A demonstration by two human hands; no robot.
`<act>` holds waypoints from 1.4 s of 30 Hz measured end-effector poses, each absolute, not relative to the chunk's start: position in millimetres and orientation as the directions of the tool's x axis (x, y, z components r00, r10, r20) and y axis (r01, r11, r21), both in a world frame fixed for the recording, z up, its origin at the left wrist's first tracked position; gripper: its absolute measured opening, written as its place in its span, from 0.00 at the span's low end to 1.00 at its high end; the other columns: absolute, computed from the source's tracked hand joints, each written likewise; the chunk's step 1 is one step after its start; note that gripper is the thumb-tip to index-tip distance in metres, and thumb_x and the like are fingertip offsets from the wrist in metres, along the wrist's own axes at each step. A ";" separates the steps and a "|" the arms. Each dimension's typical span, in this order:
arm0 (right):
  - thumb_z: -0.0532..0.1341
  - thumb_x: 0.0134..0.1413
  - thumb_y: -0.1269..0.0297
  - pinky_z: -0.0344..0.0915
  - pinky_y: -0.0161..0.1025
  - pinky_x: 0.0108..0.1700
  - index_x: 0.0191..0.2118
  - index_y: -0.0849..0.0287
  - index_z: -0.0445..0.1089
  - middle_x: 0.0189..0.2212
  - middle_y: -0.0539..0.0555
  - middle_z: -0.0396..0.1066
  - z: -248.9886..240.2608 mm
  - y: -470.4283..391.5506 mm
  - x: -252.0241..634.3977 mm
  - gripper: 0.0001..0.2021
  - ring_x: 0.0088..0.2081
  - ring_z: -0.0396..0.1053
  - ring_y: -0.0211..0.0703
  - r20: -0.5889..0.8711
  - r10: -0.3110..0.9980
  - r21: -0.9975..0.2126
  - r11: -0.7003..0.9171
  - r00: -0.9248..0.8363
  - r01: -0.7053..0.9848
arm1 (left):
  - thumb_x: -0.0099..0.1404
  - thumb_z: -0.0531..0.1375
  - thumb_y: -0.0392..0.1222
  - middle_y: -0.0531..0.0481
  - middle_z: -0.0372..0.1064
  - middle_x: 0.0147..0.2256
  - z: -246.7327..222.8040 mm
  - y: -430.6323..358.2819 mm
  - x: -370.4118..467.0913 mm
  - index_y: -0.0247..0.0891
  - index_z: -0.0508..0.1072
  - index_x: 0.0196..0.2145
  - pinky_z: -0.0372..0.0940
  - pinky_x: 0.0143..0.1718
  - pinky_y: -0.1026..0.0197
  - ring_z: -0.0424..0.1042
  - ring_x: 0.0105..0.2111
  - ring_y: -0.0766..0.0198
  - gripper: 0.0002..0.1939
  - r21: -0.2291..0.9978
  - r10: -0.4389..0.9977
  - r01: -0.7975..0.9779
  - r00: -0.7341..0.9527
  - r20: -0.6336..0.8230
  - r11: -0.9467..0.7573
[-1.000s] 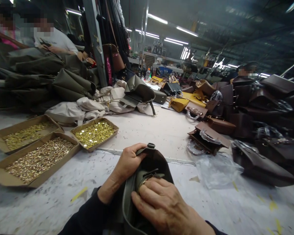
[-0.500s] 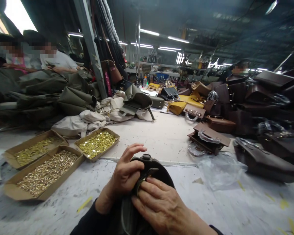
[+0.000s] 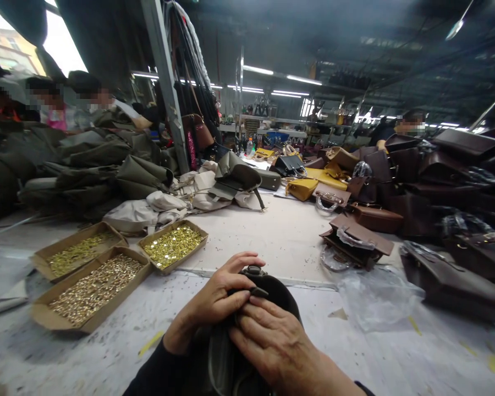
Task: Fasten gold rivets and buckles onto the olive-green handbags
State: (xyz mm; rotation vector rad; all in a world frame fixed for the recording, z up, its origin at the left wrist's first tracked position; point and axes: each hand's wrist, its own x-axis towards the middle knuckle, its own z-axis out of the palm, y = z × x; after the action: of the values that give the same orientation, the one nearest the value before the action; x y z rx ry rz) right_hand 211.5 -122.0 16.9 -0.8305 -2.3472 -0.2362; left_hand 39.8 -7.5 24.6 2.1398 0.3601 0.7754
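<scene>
Left hand (image 3: pixel 226 291) and right hand (image 3: pixel 272 341) grip a dark bag (image 3: pixel 286 291), trays (image 3: pixel 119 298) of golden pieces (image 3: pixel 97 286) left, brown bags (image 3: pixel 454 283) right.

Works at a dark bag (image 3: pixel 223 360) at the near side of the table (image 3: pixel 247 228), with the left hand (image 3: pixel 218 294) at its rim, fingertips by a small dark tab (image 3: pixel 259 292), and the right hand (image 3: pixel 278 341) over the opening just beside. Has three cardboard trays (image 3: pixel 119 296) of gold-toned metal pieces (image 3: pixel 97 286) to the left, beige bundles (image 3: pixel 132 215) beyond them, clear plastic (image 3: pixel 379 302) and heaped brown bags (image 3: pixel 457 275) to the right.
</scene>
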 end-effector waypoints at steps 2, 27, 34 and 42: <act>0.54 0.70 0.74 0.67 0.43 0.63 0.47 0.66 0.75 0.38 0.56 0.78 20.0 -125.4 214.9 0.12 0.47 0.75 0.46 0.680 0.472 -0.028 0.782 -0.562 0.622 | 0.64 0.59 0.36 0.41 0.70 0.59 20.3 -7.6 42.0 0.39 0.82 0.38 0.55 0.67 0.44 0.60 0.65 0.46 0.11 0.797 0.515 -0.034 0.746 0.422 -0.603; 0.62 0.67 0.61 0.71 0.36 0.40 0.41 0.53 0.78 0.38 0.52 0.80 95.6 2.6 217.4 0.07 0.38 0.78 0.44 0.371 0.800 -0.514 0.600 -0.471 0.613 | 0.62 0.70 0.44 0.44 0.76 0.40 -18.6 -14.4 52.1 0.41 0.85 0.35 0.71 0.45 0.60 0.77 0.41 0.59 0.06 0.821 0.702 -0.203 0.435 0.563 -0.533; 0.65 0.61 0.67 0.67 0.34 0.41 0.44 0.53 0.80 0.39 0.52 0.82 60.8 118.0 135.7 0.08 0.39 0.77 0.43 0.033 0.795 -0.250 0.594 -0.606 0.765 | 0.64 0.68 0.44 0.44 0.79 0.38 -19.4 -13.3 45.2 0.40 0.85 0.35 0.72 0.43 0.63 0.79 0.37 0.60 0.07 0.741 0.571 -0.207 0.517 0.638 -0.639; 0.72 0.52 0.61 0.66 0.37 0.44 0.41 0.48 0.82 0.39 0.52 0.81 7.4 160.2 81.1 0.09 0.48 0.73 0.50 -0.173 0.781 -0.057 0.600 -0.600 0.798 | 0.70 0.62 0.42 0.45 0.78 0.44 -19.2 -7.4 38.7 0.38 0.82 0.32 0.71 0.47 0.66 0.79 0.43 0.61 0.11 0.746 0.479 -0.290 0.616 0.625 -0.600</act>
State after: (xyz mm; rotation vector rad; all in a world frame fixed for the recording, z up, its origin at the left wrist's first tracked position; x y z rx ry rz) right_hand 81.1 160.2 7.4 -1.4507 -2.9249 0.2096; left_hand 38.7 -7.4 -19.2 1.9397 0.1501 1.0762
